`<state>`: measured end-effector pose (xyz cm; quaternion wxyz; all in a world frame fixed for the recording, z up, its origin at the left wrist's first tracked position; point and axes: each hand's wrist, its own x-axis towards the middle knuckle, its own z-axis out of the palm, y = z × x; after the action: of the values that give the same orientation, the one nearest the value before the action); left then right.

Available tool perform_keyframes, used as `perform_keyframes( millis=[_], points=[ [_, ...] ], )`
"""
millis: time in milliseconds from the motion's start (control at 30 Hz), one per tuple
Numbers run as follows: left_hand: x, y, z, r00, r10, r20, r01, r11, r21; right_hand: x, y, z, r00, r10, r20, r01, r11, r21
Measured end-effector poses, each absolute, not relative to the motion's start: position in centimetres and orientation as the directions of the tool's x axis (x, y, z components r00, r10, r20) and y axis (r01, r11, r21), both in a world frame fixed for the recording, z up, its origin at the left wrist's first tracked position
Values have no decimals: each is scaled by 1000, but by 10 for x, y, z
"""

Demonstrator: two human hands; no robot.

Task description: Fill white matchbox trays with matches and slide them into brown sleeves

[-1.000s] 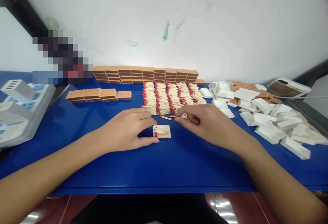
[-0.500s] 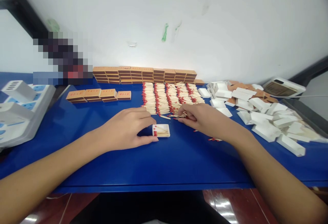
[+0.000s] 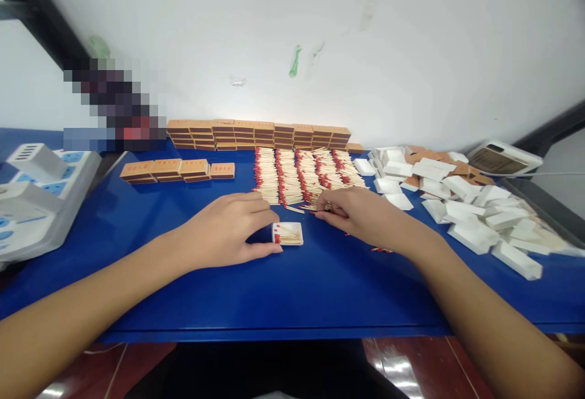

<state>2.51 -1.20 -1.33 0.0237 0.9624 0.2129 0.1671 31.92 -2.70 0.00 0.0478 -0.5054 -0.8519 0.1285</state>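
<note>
A small white matchbox tray [image 3: 295, 228] lies on the blue table with several red-tipped matches inside. My left hand [image 3: 233, 228] grips its left end between thumb and fingers. Beyond it, rows of red-headed matches [image 3: 286, 173] are laid side by side. At the near edge of these rows is my right hand [image 3: 350, 210], thumb and fingers pinched together around what looks like matches, mostly hidden by the fingers. A few loose matches [image 3: 381, 250] show under the right wrist.
Stacked brown matchboxes [image 3: 247, 134] line the wall, with a shorter group [image 3: 178, 169] at the left. To the right spreads a heap of white trays [image 3: 475, 210] mixed with brown sleeves. A power strip [image 3: 68, 204] with plugs stands at the far left; a white device [image 3: 507, 157] leans at the right.
My right hand has shifted very slightly, its fingertips a little lower and still pinched by the match rows. My left hand and the tray stay in place.
</note>
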Motion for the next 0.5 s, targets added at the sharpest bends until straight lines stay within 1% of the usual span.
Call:
perform_keyframes(
  millis=[167, 233, 300, 433, 500],
  points=[
    [26, -12, -14, 854, 422, 302, 409, -906, 111, 321, -26, -5, -485, 872, -66, 856, 458, -241],
    [26, -12, -15, 856, 417, 307, 403, -909, 110, 321, -28, -4, -486, 872, -57, 852, 457, -255],
    [26, -12, -15, 856, 412, 311, 397, -911, 113, 319, -32, 0, -497, 867, -19, 824, 465, -323],
    [27, -14, -15, 858, 415, 303, 389, -910, 144, 300, -46, 5, -525, 848, 74, 712, 485, -507],
    [28, -14, -14, 859, 417, 295, 386, -908, 162, 287, -52, 4, -546, 833, 90, 680, 503, -534]
  ],
)
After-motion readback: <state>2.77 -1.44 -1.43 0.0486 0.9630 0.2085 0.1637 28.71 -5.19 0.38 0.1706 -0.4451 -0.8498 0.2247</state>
